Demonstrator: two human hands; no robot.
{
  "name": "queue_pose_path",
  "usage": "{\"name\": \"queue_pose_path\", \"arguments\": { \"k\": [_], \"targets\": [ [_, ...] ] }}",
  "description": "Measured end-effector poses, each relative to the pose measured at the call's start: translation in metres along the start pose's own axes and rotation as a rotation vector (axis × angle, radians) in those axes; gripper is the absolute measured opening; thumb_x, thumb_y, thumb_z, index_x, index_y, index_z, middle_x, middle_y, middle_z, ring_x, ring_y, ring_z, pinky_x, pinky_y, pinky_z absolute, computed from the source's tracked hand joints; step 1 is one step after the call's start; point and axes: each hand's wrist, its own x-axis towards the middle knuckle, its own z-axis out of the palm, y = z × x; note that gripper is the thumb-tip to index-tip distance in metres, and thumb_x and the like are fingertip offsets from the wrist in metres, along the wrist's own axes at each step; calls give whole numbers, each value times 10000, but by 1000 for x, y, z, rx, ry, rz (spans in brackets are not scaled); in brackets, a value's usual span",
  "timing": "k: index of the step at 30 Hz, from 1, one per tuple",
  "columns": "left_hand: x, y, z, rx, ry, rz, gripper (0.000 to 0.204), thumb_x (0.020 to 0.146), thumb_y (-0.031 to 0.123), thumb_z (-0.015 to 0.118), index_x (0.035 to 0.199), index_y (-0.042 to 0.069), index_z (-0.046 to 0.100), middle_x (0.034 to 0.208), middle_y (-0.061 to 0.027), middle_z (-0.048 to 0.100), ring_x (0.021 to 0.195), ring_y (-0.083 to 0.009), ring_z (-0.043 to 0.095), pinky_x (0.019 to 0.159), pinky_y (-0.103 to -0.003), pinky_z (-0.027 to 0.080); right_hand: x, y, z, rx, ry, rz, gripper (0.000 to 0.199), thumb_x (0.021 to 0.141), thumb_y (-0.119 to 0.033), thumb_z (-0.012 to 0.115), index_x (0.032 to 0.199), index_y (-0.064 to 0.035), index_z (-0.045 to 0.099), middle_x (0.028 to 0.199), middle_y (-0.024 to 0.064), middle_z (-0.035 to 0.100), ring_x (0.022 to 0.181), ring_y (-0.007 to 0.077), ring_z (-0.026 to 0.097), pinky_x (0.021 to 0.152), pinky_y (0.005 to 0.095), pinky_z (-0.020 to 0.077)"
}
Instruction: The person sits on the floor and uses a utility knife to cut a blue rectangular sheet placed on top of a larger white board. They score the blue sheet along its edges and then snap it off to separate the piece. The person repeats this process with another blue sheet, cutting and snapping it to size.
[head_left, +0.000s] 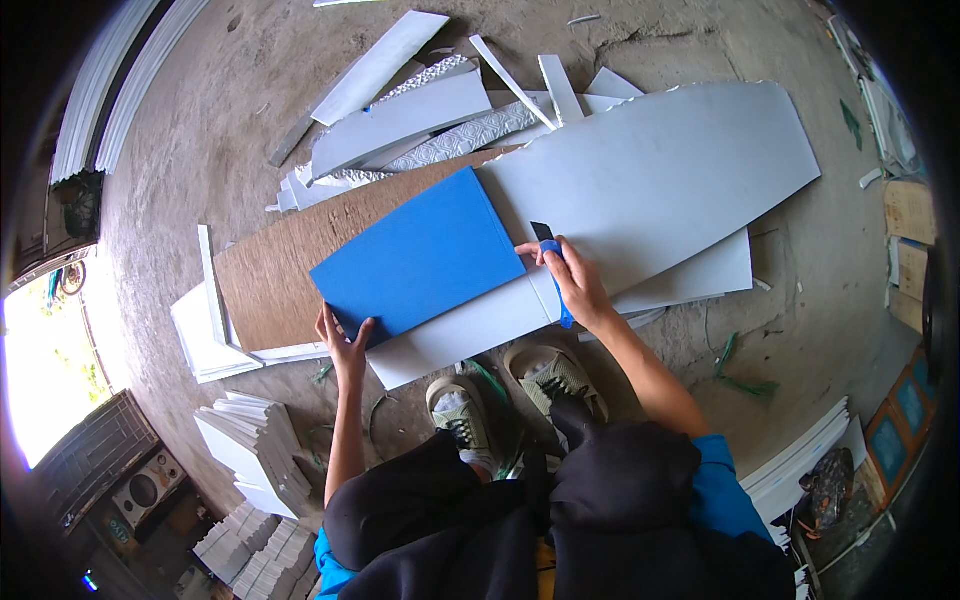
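A flat blue panel point(420, 262) lies slantwise in front of me, on a white sheet point(465, 335) and a brown plywood board point(290, 245). My left hand point(345, 335) grips the panel's lower left corner, thumb and fingers at its edge. Beyond the panel's right edge, my right hand point(578, 280) is closed around the blue handle of a utility knife point(552, 250). Its dark blade point(541, 231) points away from me, over a large grey-white sheet point(660, 160). The right index finger reaches toward the panel's right edge; whether it touches is unclear.
White and silver-embossed offcuts point(410, 120) are heaped beyond the boards. Stacks of cut white pieces point(255, 450) stand at lower left, with more strips point(805, 455) at lower right. My shoes point(460, 410) are close to the near board edge. Green string point(745, 380) lies on the concrete.
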Motion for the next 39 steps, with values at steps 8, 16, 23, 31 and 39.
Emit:
{"name": "queue_pose_path", "arguments": {
  "k": [8, 16, 23, 31, 39],
  "targets": [
    [-3, 6, 0, -99, -7, -54, 837, 693, 292, 742, 1349, 82, 267, 1250, -104, 293, 1153, -243, 330, 946, -372, 302, 0, -15, -4, -35, -75, 21, 187, 923, -158, 360, 886, -12, 472, 942, 96, 603, 711, 141, 481, 685, 276, 400],
    [0, 1, -2, 18, -9, -11, 861, 684, 306, 746, 1358, 93, 256, 1259, -111, 289, 1170, -249, 309, 954, -375, 291, -1, -12, -2, 7, -36, 21, 247, 926, -186, 356, 997, -35, 538, 807, 55, 555, 703, 148, 478, 665, 273, 397],
    [3, -5, 0, -2, -12, 16, 857, 686, 301, 743, 1351, 69, 255, 1248, -134, 291, 1153, -259, 320, 970, -370, 273, 0, 4, -2, -12, -19, -17, 263, 924, -194, 360, 1011, -48, 560, 768, 55, 550, 680, 148, 476, 645, 269, 391],
    [29, 1, 0, 134, 16, -71, 777, 745, 375, 674, 1301, 3, 280, 1223, -190, 297, 1175, -309, 294, 995, -409, 244, 2, 0, 1, 5, 4, -37, 263, 921, -203, 366, 1016, -56, 563, 760, 66, 553, 642, 144, 468, 607, 277, 392],
    [26, -7, 6, 224, 34, -61, 812, 753, 418, 649, 1329, 17, 240, 1252, -191, 285, 1166, -356, 287, 988, -445, 227, 1, 4, -2, -15, -23, -21, 275, 923, -209, 359, 1022, -57, 566, 771, 65, 538, 641, 155, 474, 609, 282, 395]
  ]
}}
